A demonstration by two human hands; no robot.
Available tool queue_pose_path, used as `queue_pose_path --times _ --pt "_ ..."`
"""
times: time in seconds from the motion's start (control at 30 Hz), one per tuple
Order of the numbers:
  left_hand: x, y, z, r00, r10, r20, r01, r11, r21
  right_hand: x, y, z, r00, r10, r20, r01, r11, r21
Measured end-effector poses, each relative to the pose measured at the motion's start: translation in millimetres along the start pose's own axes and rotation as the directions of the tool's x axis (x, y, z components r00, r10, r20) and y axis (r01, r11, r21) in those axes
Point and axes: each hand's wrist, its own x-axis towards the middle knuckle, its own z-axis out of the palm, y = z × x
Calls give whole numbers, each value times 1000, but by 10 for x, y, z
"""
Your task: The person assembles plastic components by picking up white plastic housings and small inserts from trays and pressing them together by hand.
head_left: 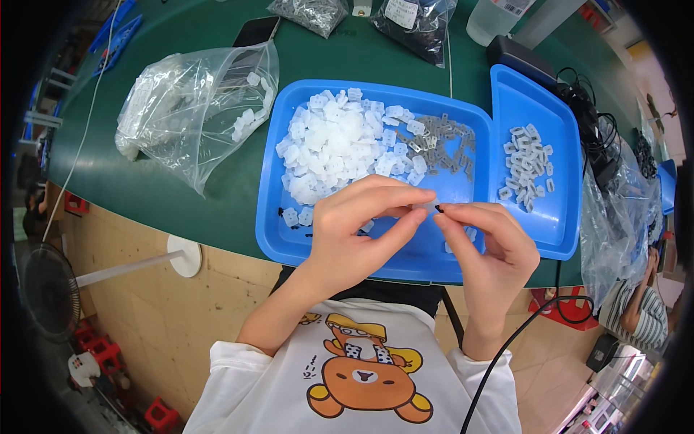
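Note:
My left hand pinches a small translucent white plastic piece, mostly hidden by the fingertips. Facing it, my right hand is closed on a tiny black part that touches or nearly touches the white piece. Both hands hover over the near side of a large blue tray. On the tray's left lies a heap of white plastic pieces. Several flat grey metal-looking pieces are scattered to its right. Small black bits lie by the near left corner.
A smaller blue tray with assembled-looking light grey pieces adjoins on the right. A clear plastic bag lies left, over a dark phone. Bagged parts stand at the back. A black cable passes my right forearm.

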Motion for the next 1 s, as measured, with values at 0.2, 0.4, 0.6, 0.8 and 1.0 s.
queue_pose_path --times 0.2,0.4,0.6,0.8,1.0 --pt "12 4 20 999 -19 -45 19 1000 7 23 2 47 994 103 27 -105 992 68" --pt "12 6 22 999 -17 -42 18 999 28 17 76 136 992 128 8 -128 986 108" --pt "9 6 17 998 -37 -41 39 999 29 26 89 155 1000 18 -14 -18 1000 15" --pt "-3 33 -30 997 -77 1 77 997 13 34 44 108 1000 3 26 -2 999 -44" --pt "-7 -6 -12 1000 -19 -2 19 999 -28 13 -24 127 981 192 22 -193 965 179"
